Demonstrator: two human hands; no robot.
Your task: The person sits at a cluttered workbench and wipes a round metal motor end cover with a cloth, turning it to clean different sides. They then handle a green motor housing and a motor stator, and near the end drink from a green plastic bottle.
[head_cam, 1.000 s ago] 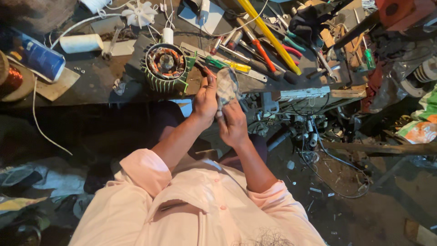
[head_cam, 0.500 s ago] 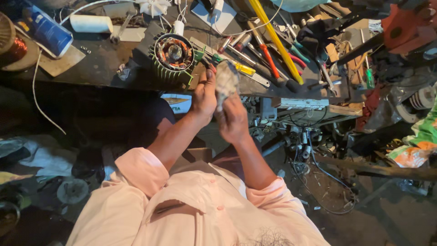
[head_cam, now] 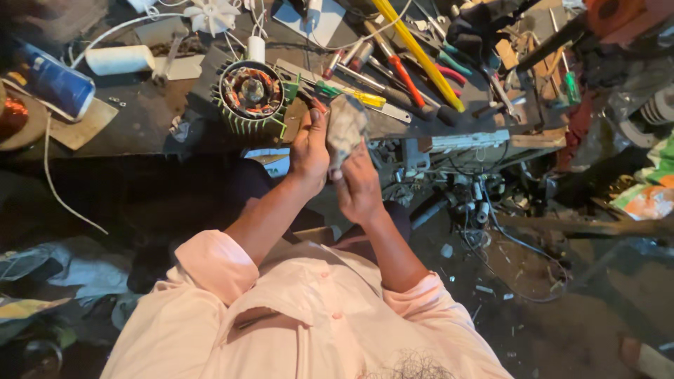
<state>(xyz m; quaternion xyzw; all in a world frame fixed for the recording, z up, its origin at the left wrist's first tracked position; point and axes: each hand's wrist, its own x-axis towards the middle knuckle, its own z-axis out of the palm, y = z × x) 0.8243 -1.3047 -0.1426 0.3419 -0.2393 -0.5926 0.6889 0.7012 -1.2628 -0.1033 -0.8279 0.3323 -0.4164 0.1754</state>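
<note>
- At the far left of the tabletop (head_cam: 140, 119) lies a blue can (head_cam: 53, 81) on its side, with a flat piece of cardboard (head_cam: 84, 123) just beside it and a white cylinder (head_cam: 118, 60) a little further in.
- A white cord (head_cam: 53, 189) hangs off the tabletop's front edge at the left.
- Near the middle stands a round motor stator (head_cam: 250, 93) with green ribbed fins and copper windings showing inside its ring.
- The left hand (head_cam: 309, 151) is raised just right of the stator, fingers curled round the left edge of a crumpled grey-white piece (head_cam: 345, 126).
- That piece, cloth or paper I cannot tell, is held upright between both hands, above the person's lap at the tabletop's front edge.
- The right hand (head_cam: 358, 186) grips it from below and from the right, touching the left hand.
- Behind the hands lie screwdrivers, one with a red handle (head_cam: 406, 74), and a long yellow bar (head_cam: 418, 52) set aslant.
- Further right sits a tangle of wires and metal parts (head_cam: 477, 203).
</note>
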